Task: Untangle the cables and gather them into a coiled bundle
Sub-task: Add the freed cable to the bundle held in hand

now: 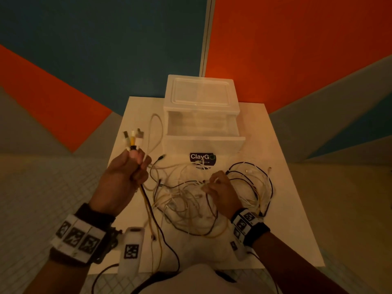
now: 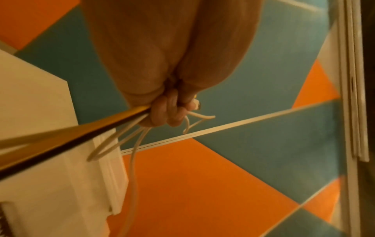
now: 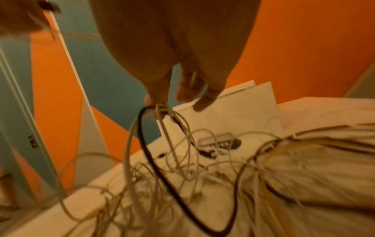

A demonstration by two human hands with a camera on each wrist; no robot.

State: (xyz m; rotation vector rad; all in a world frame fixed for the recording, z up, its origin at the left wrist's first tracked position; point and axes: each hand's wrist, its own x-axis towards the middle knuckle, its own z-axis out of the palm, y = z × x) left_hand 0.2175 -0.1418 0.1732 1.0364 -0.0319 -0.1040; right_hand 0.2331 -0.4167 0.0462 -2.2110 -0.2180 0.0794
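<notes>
Walls painted in orange, teal and grey blocks rise behind a small white table (image 1: 286,187) standing on a pale tiled floor. A loose tangle of white, black and yellow cables (image 1: 197,200) sprawls over the near and middle part of the tabletop, with some strands trailing off the front edge toward the person. The left hand (image 1: 125,175) is lifted above the table's left edge, its fingers clenched around a bunch of cable ends; their plugs (image 1: 133,137) stick up out of the fist, and a yellow and a black strand drop from its underside to the pile. The right hand (image 1: 220,187) hangs low over the middle of the tangle, thumb and forefinger pinching a few white strands and a black one, its other fingers loosely extended in the right wrist view. At the far side of the table stands a clear plastic drawer box (image 1: 201,96), its drawer (image 1: 203,141) pulled out toward the cables; I cannot tell what it holds. A dark round sticker (image 1: 202,157) marks the drawer's front, just beyond the cables.
</notes>
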